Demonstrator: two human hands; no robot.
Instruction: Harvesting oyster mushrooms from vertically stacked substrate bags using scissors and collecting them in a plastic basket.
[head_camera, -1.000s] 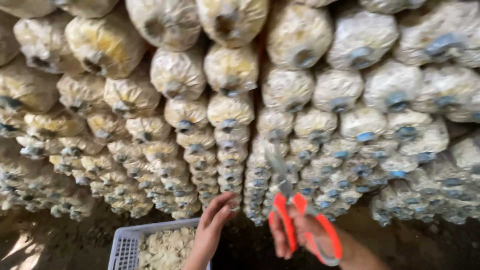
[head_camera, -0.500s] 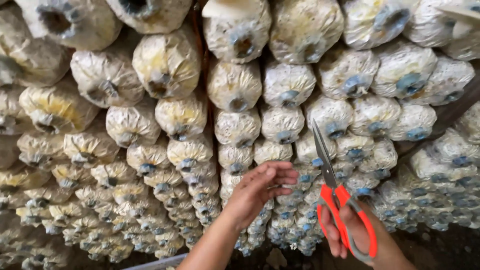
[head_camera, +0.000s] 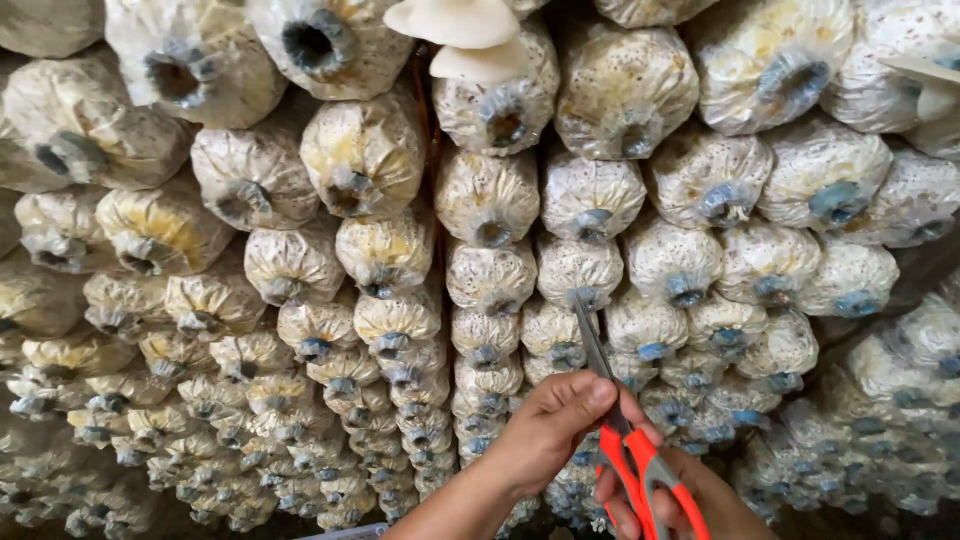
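Observation:
My right hand (head_camera: 680, 505) grips scissors (head_camera: 630, 440) with orange-red handles at the bottom right, the metal blades pointing up toward a wall of stacked mushroom grow bags (head_camera: 490, 200). My left hand (head_camera: 555, 425) reaches up from the bottom centre, fingers curled, its fingertips touching the blades near the pivot. The bags are whitish-yellow, lying on their sides with blue-ringed open necks facing me. A cluster of pale oyster mushrooms (head_camera: 470, 35) sticks out of a bag at the top centre, well above both hands.
Bags fill the whole view in rows from left to right. Another pale mushroom cap (head_camera: 925, 75) shows at the top right edge. A dark floor strip and a light corner of a crate (head_camera: 350, 533) appear along the bottom.
The view has tilted up along the bag wall, and the crate has dropped almost out of sight. Both hands rose; my left hand moved right and now touches the scissors.

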